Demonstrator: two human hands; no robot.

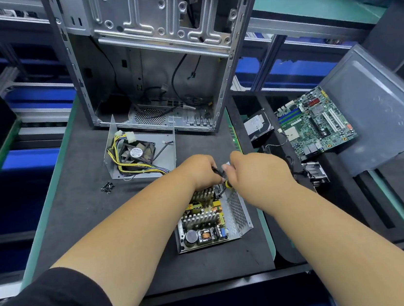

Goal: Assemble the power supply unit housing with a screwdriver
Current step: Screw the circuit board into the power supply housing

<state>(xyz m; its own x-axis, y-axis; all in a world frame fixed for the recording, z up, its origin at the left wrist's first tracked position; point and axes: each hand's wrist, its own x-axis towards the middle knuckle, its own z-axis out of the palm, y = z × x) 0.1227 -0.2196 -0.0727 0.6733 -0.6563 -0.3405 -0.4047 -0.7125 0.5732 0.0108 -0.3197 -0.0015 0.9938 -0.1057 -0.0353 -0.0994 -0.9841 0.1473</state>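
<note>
Both hands are meeting over the far end of the open PSU [210, 218] on the mat [81, 218]: the right hand [256, 171] is gripping a screwdriver [226, 184], while the left hand [199, 171] is curling round something dark, though what exactly I cannot tell. With the tip hidden among the heatsinks, a slip could be gouging the board. The cover [141, 147] and screws [107, 187] are lying apart, so the loose screws risk rolling off.

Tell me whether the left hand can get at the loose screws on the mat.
Probably yes. The screws lie bare on the mat, left of the left hand, nothing between; but that hand would first have to leave the power supply unit.
</note>
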